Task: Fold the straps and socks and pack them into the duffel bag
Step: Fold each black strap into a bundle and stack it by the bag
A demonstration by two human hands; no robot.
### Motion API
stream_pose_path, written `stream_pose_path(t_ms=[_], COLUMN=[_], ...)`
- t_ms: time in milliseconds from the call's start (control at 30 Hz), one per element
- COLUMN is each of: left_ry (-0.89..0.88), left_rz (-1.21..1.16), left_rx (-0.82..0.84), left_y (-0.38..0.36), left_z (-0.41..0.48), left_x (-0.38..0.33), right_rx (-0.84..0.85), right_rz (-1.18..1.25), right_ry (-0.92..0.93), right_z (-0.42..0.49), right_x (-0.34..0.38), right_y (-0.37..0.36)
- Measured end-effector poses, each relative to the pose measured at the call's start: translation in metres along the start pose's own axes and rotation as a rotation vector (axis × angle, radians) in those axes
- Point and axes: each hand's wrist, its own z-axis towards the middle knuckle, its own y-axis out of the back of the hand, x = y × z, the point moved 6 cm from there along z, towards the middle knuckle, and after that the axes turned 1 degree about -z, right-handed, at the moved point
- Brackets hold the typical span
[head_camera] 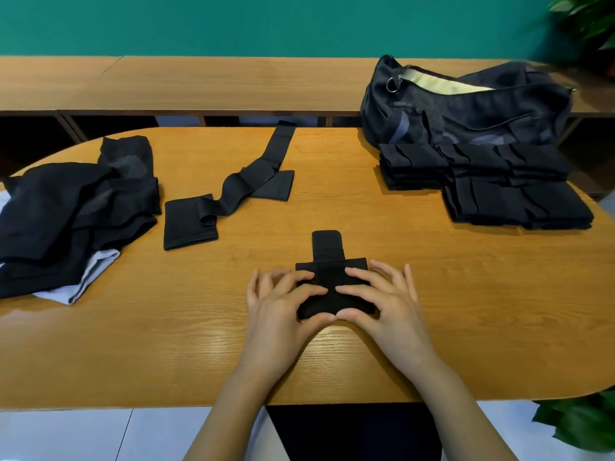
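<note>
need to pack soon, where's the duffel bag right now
In the head view, the duffel bag sits unzipped at the far right of the table, directly behind the stacks of folded black pieces.

Matt black cloth strap [334,287], glossy wooden table [466,294]
</note>
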Motion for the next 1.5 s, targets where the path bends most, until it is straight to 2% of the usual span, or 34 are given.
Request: stream_pose_path(t_ms=[300,633,1500], left_ry=[-0.007,-0.062,-0.026], left_rz=[-0.044,-0.029,-0.111], left_rx=[-0.056,-0.001,-0.05], left_y=[0.0034,0.0022,0.0056], left_z=[0.0012,0.0018,0.0037], left_x=[0.0002,-0.0049,-0.0022], right_rx=[-0.019,-0.012,-0.029], right_rz=[0.029,0.085,0.157], right_ry=[0.002,-0.031,-0.043], right_z=[-0.0001,0.0014,0.0022], right_x=[0.0002,0.0011,-0.0018], right_y=[0.0008,0.0021,0.005])
